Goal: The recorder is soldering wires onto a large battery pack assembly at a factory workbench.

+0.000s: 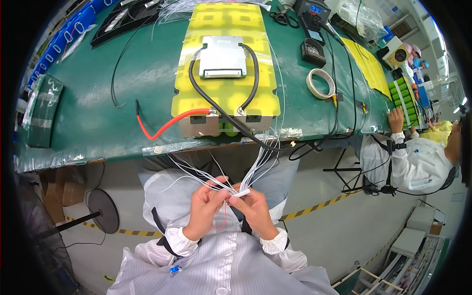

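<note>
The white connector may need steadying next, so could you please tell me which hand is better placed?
Probably the right hand: it appears to grip the white connector itself, whereas the left hand seems occupied with the loose white wires fanning out on its own side.

White pinstriped smock (209,263); gathered cuffs (181,241); black straps (158,220)

Black scissors (284,18) and a tape roll (310,83) lie near a grey display unit (311,10) on the green table (152,69).
</note>
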{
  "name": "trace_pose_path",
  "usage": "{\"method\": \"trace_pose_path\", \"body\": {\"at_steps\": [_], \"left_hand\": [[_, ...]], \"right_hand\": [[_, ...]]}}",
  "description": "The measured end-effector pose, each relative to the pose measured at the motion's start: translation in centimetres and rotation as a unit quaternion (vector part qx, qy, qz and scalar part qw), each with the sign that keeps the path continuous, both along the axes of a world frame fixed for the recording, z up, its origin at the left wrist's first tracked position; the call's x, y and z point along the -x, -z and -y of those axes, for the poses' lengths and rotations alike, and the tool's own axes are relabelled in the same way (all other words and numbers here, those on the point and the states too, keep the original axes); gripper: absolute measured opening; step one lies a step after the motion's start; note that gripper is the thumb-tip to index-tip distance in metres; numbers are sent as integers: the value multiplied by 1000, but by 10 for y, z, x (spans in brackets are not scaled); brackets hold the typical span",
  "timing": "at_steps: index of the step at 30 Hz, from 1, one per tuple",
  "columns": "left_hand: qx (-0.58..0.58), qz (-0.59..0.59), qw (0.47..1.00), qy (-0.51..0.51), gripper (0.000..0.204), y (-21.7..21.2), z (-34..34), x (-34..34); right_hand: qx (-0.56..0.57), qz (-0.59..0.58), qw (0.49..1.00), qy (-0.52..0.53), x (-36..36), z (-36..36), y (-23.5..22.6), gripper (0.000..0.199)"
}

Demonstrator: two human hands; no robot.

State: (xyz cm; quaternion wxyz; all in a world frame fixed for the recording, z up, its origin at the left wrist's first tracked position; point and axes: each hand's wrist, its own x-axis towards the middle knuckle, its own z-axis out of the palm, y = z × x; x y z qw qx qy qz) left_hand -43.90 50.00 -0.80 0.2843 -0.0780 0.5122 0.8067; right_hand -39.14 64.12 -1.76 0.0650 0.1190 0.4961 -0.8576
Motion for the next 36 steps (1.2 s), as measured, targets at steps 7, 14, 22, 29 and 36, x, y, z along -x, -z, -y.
{"method": "trace_pose_path", "body": {"at_steps": [7, 14, 22, 29, 36], "left_hand": [[-25, 38, 999, -29, 17, 0, -6, 8], [7, -2, 1000, -11, 13, 2, -3, 9], [61, -72, 996, -4, 14, -11, -5, 12], [107, -106, 987, 62, 11, -9, 1, 14], [-158, 127, 978, -40, 13, 0, 8, 10]], "right_hand": [[-25, -2, 999, -21, 1, -4, 1, 25], [-25, -9, 1000, 3, 4, -4, -11, 25], [-23, 24, 999, 13, 13, -11, -18, 17], [-32, 31, 997, 60, 12, -9, -11, 10], [158, 30, 984, 74, 14, 4, -9, 9]]}}
